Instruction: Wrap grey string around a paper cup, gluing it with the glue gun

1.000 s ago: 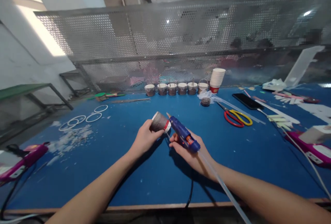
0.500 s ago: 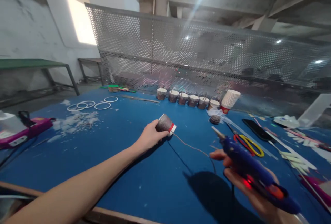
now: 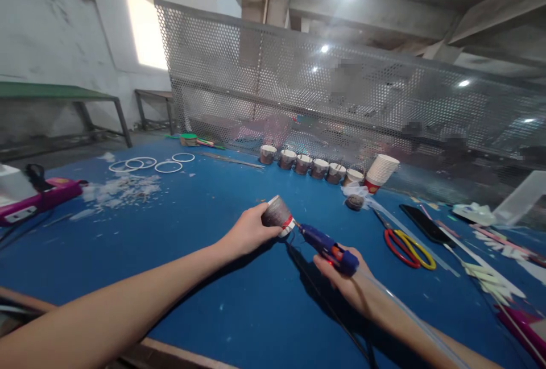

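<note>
My left hand [image 3: 249,231] is closed around a small paper cup [image 3: 277,214], tilted on its side above the blue table. Most of the cup is wrapped in dark brown cord, with a red band and white rim showing at the right end. In my right hand [image 3: 347,278] is a blue hot glue gun [image 3: 326,245] with a red light on. Its nozzle points left and meets or nearly meets the cup's red-and-white end. Part of a thin cord hangs under that end. A clear glue stick [image 3: 409,315] runs from the gun's back over my right forearm.
Several wrapped cups [image 3: 303,164] line the back, beside a stack of paper cups [image 3: 381,171] and a dark cord ball [image 3: 354,202]. Scissors [image 3: 409,248] and a phone [image 3: 426,224] lie right. White rings [image 3: 168,167], scraps [image 3: 123,187] and a magenta power strip [image 3: 42,201] are left.
My right hand has brought the glue gun left to the cup's end; the cord that stretched toward that hand no longer does. The cup has shifted slightly right and down, still in my left hand.
</note>
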`<action>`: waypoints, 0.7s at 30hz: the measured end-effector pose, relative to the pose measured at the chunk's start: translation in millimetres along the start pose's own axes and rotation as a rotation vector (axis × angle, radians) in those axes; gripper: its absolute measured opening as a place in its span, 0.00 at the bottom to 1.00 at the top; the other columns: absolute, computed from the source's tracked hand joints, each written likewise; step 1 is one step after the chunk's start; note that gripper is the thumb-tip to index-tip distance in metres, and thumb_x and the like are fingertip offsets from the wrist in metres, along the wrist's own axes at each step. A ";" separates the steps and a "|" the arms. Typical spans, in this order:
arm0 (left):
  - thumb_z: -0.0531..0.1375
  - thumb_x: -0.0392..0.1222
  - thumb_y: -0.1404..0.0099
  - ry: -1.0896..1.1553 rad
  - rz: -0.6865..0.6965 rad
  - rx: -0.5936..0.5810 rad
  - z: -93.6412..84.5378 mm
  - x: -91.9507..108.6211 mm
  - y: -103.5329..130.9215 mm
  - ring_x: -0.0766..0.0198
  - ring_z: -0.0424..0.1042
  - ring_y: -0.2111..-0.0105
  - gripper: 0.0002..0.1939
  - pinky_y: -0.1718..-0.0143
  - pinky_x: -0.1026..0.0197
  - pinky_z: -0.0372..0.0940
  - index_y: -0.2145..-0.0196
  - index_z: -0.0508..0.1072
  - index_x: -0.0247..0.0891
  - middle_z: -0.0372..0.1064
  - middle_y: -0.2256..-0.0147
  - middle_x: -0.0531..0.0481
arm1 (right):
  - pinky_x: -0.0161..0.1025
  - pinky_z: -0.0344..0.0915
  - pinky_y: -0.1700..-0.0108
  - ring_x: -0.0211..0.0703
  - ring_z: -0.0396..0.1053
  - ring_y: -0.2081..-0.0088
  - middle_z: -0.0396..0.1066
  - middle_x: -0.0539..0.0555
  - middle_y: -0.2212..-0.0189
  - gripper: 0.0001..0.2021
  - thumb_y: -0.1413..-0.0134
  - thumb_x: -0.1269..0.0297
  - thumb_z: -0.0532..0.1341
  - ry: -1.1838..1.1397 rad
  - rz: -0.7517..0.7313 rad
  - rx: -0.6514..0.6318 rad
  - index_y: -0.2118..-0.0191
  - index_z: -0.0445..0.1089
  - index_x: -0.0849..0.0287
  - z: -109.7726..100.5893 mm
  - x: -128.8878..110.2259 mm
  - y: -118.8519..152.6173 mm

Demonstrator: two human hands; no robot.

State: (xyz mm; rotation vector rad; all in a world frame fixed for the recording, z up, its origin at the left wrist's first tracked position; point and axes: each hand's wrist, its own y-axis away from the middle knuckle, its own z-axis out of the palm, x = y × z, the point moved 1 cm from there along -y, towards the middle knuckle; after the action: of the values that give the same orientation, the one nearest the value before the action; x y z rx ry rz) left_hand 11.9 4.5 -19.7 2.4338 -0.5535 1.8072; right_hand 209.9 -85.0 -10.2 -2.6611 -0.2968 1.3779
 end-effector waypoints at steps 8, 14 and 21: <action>0.64 0.39 0.52 -0.055 0.077 -0.007 2.1 4.3 2.9 0.62 0.68 0.71 0.09 0.70 0.63 0.60 0.70 0.74 0.36 0.71 0.73 0.53 | 0.34 0.50 0.80 0.34 0.48 0.82 0.52 0.45 0.85 0.14 0.50 0.56 0.56 -0.021 -0.043 0.023 0.79 0.53 0.55 12.3 6.7 -3.8; 0.64 0.39 0.52 -0.085 0.095 0.051 0.6 3.2 2.8 0.59 0.69 0.69 0.10 0.69 0.62 0.61 0.69 0.75 0.36 0.72 0.73 0.51 | 0.33 0.50 0.80 0.34 0.46 0.81 0.50 0.45 0.84 0.15 0.50 0.57 0.56 -0.007 -0.069 0.048 0.80 0.52 0.55 12.1 10.1 -1.6; 0.66 0.40 0.53 -0.024 0.085 0.052 2.7 5.1 6.1 0.60 0.68 0.70 0.11 0.68 0.62 0.62 0.69 0.76 0.37 0.70 0.76 0.52 | 0.33 0.50 0.80 0.34 0.49 0.82 0.55 0.46 0.84 0.13 0.50 0.59 0.56 0.060 -0.143 0.012 0.80 0.54 0.55 14.2 11.6 -2.4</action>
State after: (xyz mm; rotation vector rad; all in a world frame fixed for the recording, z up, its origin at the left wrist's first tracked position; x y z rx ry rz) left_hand 13.7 -3.2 -16.8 2.5054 -0.6289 1.8491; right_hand 204.5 -79.6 -27.1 -2.6090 -0.4604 1.2510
